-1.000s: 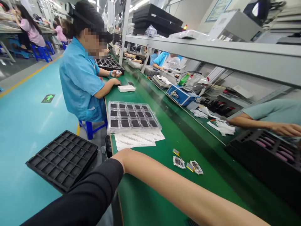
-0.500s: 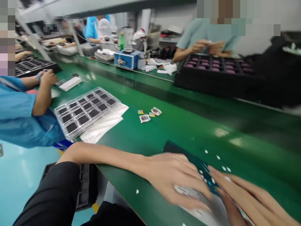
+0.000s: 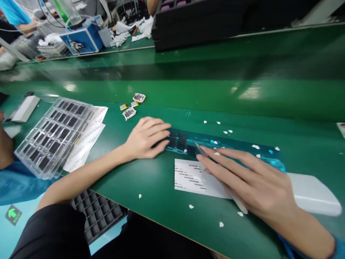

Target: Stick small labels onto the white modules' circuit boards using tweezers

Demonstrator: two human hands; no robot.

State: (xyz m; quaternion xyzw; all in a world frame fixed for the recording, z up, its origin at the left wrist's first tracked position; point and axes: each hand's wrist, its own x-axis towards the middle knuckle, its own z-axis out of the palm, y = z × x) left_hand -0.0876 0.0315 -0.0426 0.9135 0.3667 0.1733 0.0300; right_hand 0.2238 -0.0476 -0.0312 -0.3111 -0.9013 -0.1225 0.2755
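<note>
My left hand holds the left end of a dark blue glossy film strip, its fingers bent over that end. Rows of small black pieces lie on the strip. My right hand is closed on thin metal tweezers, whose tip is over the strip beside the black pieces. Beneath the right hand lies a white printed sheet, partly covered. Small white bits are scattered on and around the strip.
A clear tray of black parts lies at left on printed sheets. Small watch-like parts and yellow-edged cells sit beyond my left hand. A white rounded object is at right. A black grid tray is below the table edge. Someone's arm shows at left.
The view has swung right and down. My hands have moved apart: the left is now at the strip's left end, the right over its middle with tweezers showing.
</note>
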